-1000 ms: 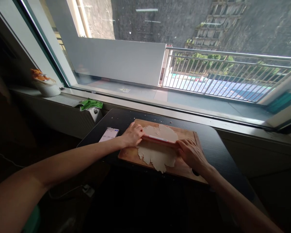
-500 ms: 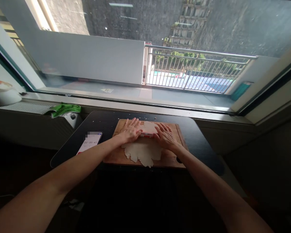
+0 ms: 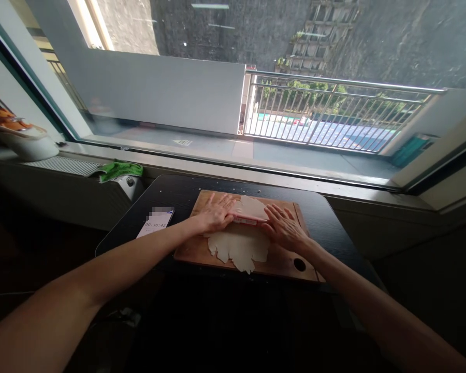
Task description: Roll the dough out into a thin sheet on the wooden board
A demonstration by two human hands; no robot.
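Two flattened hands are resting over the ends of a pink stick (image 3: 249, 220) on thinly spread dough.
The stick is lying crosswise over the dough (image 3: 238, 244), whose ragged near edge is reaching toward the near side of the wooden board (image 3: 188, 249). The left hand (image 3: 216, 214) is covering the stick's left end, its fingers stretching out toward the far side, slightly apart; the right hand (image 3: 284, 227) is covering the right end, its fingers extending likewise, a little spread, neither hand visibly curling around it. The board is sitting on a black table (image 3: 334, 235), with a phone (image 3: 156, 223) showing a timer to the left, and a green cloth (image 3: 121, 170) is draping a radiator (image 3: 68, 189) farther left.
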